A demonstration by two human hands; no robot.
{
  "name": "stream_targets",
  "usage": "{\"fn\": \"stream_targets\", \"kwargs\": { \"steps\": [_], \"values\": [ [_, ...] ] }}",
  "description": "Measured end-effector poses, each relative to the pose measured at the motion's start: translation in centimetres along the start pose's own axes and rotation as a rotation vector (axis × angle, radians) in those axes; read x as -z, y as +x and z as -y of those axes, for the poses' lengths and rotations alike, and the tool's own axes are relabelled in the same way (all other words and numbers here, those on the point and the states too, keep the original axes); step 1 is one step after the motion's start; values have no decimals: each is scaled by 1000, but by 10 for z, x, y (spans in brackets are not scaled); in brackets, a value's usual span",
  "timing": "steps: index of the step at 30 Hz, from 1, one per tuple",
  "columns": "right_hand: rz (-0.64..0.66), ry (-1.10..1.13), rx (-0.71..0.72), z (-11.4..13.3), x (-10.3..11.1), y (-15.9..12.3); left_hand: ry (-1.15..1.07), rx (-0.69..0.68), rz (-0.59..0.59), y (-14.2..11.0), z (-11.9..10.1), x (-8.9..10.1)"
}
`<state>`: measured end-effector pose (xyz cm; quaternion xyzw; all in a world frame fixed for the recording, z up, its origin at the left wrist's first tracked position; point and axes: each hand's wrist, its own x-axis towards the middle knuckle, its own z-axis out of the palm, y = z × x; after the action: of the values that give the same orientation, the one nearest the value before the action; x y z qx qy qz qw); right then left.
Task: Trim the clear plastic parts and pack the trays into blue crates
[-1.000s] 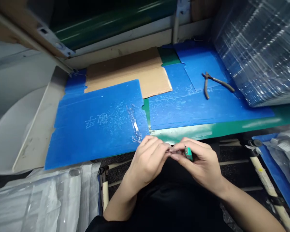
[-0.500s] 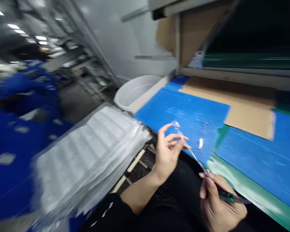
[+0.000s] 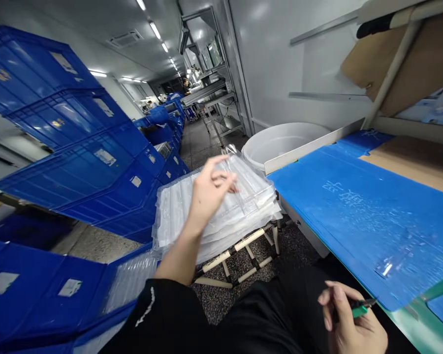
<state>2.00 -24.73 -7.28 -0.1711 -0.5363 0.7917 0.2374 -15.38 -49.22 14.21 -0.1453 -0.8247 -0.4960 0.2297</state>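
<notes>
My left hand (image 3: 212, 189) is raised over a stack of clear plastic trays (image 3: 180, 206). Its thumb and fingers are curled around a slim, transparent plastic piece (image 3: 230, 148), hard to make out against the trays. Down by the bench's front edge, my right hand (image 3: 354, 322) is closed around a small green-and-black tool (image 3: 360, 309). A dark pointed end sticks out past the fingers; the tool's exact kind is unclear. Another clear plastic piece (image 3: 386, 268) lies on the blue mat (image 3: 328, 196), in front of the right hand.
A pale pipe rack (image 3: 249, 241) carries the trays. Behind it stands a large round grey bin (image 3: 280, 140), against the bench's raised edge. Stacked blue crates (image 3: 84, 162) rise on the left. Cardboard (image 3: 424, 164) lies on the bench. A distant person (image 3: 186, 86) is in the aisle.
The view has swung left. My left hand has moved away from the bench with the clear piece to above the tray stack, leaving my right hand, which keeps the tool.
</notes>
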Motion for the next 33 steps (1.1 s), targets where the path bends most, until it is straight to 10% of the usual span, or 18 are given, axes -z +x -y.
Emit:
{"fn": "stream_targets", "kwargs": {
  "steps": [6, 12, 20, 27, 33],
  "values": [
    [-104, -11, -94, -3, 8, 11, 464, 508, 159, 166, 45, -4],
    [-197, -26, -179, -15, 28, 15, 679, 820, 359, 229, 84, -51],
    [-276, -38, -226, -29, 46, 20, 823, 806, 464, 232, 106, -73],
    [-126, -184, -192, -13, 67, 16, 998, 537, 434, 237, 61, -61],
    [-46, 2, -206, 4, 92, -30, 1177, -255, 261, 101, 27, -80]
  ]
}}
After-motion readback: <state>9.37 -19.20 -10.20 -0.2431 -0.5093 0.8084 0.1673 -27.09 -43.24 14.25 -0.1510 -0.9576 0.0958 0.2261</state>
